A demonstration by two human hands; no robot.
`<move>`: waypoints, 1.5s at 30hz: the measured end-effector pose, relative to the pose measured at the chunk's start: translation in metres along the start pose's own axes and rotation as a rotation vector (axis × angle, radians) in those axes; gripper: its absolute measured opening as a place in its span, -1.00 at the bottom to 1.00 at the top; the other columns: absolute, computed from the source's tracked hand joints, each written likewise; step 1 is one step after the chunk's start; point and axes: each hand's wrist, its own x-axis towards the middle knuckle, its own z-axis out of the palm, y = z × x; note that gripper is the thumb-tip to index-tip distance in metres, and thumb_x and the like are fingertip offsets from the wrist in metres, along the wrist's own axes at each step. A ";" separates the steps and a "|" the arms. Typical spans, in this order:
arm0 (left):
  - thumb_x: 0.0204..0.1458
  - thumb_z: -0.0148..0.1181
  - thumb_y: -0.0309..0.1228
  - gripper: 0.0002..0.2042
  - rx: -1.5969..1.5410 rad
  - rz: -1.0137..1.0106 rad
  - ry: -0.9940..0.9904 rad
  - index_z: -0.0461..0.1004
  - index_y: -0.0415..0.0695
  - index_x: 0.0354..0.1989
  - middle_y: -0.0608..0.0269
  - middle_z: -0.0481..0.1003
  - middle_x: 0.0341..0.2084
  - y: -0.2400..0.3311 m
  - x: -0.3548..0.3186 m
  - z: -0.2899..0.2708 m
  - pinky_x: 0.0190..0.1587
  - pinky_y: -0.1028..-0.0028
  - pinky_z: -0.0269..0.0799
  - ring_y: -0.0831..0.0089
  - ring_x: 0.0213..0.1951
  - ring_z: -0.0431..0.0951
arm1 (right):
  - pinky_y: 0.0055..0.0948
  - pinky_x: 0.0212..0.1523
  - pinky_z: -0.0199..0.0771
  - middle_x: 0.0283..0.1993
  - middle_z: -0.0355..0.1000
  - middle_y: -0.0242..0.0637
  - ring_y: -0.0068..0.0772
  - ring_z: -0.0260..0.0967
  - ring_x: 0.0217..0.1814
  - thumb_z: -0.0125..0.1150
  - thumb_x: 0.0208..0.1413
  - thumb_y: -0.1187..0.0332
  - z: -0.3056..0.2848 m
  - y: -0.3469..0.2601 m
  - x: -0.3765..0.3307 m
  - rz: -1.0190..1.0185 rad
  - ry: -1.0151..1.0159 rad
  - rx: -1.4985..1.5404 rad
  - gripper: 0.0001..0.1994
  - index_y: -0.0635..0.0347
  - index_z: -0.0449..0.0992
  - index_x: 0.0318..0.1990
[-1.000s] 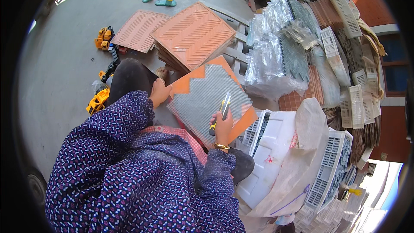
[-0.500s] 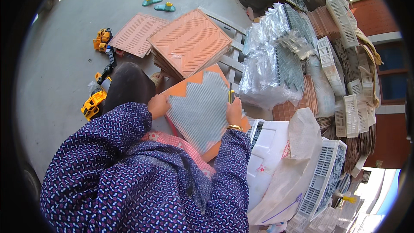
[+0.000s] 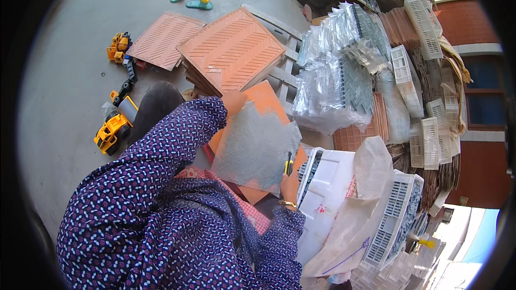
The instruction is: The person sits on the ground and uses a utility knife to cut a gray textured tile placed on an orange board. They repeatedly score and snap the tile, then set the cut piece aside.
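Note:
A grey mesh sheet (image 3: pixel 257 147) lies on an orange tile (image 3: pixel 258 98) in my lap. My right hand (image 3: pixel 291 187) sits at the sheet's lower right edge, closed around a small yellow and black cutter (image 3: pixel 288 164); a bangle is on that wrist. My left hand (image 3: pixel 189 95) is almost wholly hidden behind the purple patterned sleeve, at the tile's upper left edge, and its grip does not show.
A stack of orange ridged tiles (image 3: pixel 232 48) and a single tile (image 3: pixel 164 40) lie on the concrete floor ahead. Yellow toy trucks (image 3: pixel 113 129) stand at the left. Wrapped mesh bundles (image 3: pixel 338 80) and white plastic crates (image 3: pixel 344 204) pile up at the right.
My right hand with the cutter has moved from the middle of the mesh sheet to its right edge and then lower. The sheet and tile have shifted to the right.

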 end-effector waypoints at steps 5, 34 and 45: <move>-0.10 -0.04 -0.52 -0.83 -0.112 0.054 0.103 0.46 -0.22 -0.35 -0.04 0.46 -0.41 0.009 0.014 0.008 -0.24 0.25 0.38 0.07 -0.28 0.48 | -0.37 -0.41 0.44 -0.39 0.39 -0.14 -0.27 0.43 -0.45 -0.04 0.04 0.48 0.003 -0.014 -0.020 0.184 -0.111 0.296 -0.62 0.30 0.15 0.04; -0.34 0.29 -0.44 -0.86 -0.456 -0.044 0.226 0.47 -0.20 -0.60 0.02 0.45 -0.63 -0.005 0.013 0.014 -0.43 0.32 0.35 0.15 -0.50 0.48 | -0.42 -0.66 0.39 -0.55 0.41 -0.06 -0.34 0.39 -0.69 -0.07 0.02 0.49 0.090 -0.146 0.036 -0.155 -0.213 0.281 -0.48 0.30 0.06 0.19; -0.33 0.28 -0.46 -0.87 -0.494 -0.026 0.165 0.47 -0.20 -0.60 0.05 0.45 -0.65 -0.005 0.010 0.009 -0.43 0.35 0.35 0.19 -0.52 0.48 | -0.46 -0.67 0.36 -0.63 0.37 -0.15 -0.40 0.37 -0.69 -0.08 0.02 0.51 0.096 -0.152 0.019 -0.243 -0.163 0.286 -0.47 0.32 0.04 0.20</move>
